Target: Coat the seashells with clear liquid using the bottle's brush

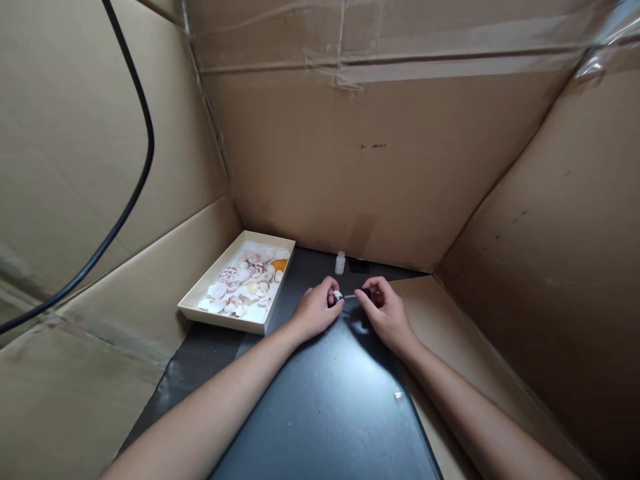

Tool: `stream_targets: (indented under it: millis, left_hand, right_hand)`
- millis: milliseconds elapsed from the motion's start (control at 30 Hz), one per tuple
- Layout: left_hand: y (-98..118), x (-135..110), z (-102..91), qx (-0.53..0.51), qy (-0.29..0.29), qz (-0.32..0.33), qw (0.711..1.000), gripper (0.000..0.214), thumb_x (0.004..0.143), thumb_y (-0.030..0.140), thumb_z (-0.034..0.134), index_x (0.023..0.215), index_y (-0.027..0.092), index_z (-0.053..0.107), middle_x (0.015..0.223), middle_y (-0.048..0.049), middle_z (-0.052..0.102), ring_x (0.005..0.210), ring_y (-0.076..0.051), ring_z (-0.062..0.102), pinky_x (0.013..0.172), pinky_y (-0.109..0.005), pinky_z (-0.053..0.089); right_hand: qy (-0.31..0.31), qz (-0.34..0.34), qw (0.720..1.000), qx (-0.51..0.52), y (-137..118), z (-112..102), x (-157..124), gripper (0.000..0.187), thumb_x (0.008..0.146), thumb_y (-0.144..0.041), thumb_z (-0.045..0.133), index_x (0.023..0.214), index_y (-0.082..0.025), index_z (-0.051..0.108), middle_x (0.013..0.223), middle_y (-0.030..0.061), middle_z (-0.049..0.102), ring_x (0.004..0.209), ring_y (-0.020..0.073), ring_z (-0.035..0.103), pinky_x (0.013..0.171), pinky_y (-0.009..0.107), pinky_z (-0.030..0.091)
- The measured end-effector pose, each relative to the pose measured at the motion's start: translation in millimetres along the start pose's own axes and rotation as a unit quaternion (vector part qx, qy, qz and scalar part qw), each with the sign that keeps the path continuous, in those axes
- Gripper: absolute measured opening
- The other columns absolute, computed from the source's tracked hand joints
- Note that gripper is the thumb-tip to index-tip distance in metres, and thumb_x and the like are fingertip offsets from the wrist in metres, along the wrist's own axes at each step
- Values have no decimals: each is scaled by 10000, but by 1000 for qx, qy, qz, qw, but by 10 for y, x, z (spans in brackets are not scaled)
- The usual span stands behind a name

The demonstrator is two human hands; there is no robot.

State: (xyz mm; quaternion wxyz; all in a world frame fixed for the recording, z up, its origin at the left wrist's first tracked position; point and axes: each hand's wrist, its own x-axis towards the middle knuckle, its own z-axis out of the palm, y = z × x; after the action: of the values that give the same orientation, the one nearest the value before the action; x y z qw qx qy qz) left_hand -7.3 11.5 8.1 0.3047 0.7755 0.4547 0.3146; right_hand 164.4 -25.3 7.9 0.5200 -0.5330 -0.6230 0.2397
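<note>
My left hand [319, 308] pinches a small whitish piece [337, 295], perhaps a shell, with something dark beside it at the fingertips. Between the thumb and fingers of my right hand [385, 310] is a black-capped brush [350, 296], its thin stem pointing left. The stem's tip meets or nearly meets the whitish piece; contact cannot be made out. Just behind my hands stands a small clear bottle [340, 264], upright and uncapped, with whitish contents. To the left, a shallow cream box [223, 321] holds several seashells [253, 273], white, purple-striped and orange.
Cardboard walls [320, 160] enclose the dark tabletop [320, 407] at the back and both sides. A flat cardboard sheet [440, 320] lies along the right. One black cable [149, 133] hangs at the left. A dark flat patch [359, 266] lies beside the bottle.
</note>
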Motion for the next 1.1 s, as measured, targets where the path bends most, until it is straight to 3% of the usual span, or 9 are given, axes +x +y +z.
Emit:
stream_targets:
  millis: [233,400,567,833,1100]
  left_hand:
    - [11,2,-3,4,-4,3,1000,120,794,248,541,896,210,493,660,54,468,594,-99,443,566,-216,292]
    - [3,4,4,-6,24,17,1000,131,771,200,541,893,201,495,716,38,480,647,-105,449,605,-216,331]
    - [-24,12,16,-29,32,20,999,156,768,145,501,912,203,488,740,39,493,631,-96,438,596,-211,337]
    - [-16,12,18,-50,25,14,998,150,768,152,503,908,200,480,715,49,464,603,-87,403,578,-206,315]
    - [-43,15,27,-50,25,25,998,140,783,167,506,918,198,489,725,45,472,626,-90,423,593,-211,332]
  right_hand:
    - [3,11,1000,16,-20,11,-15,240,839,-441,564,901,-225,481,741,-21,523,552,115,462,507,246,367]
    - [24,-6,998,-52,-34,12,-10,219,811,-401,594,850,-221,476,681,-34,500,569,118,447,537,245,371]
    - [10,7,1000,2,-22,16,-14,239,832,-431,567,911,-229,466,776,-10,540,587,125,501,526,248,399]
    - [6,4,999,-48,-42,21,-8,231,793,-390,605,881,-222,473,760,-17,524,568,116,475,514,242,373]
    - [0,-4,1000,-10,-39,19,-9,226,811,-394,591,888,-221,468,757,-22,512,580,113,462,523,240,364]
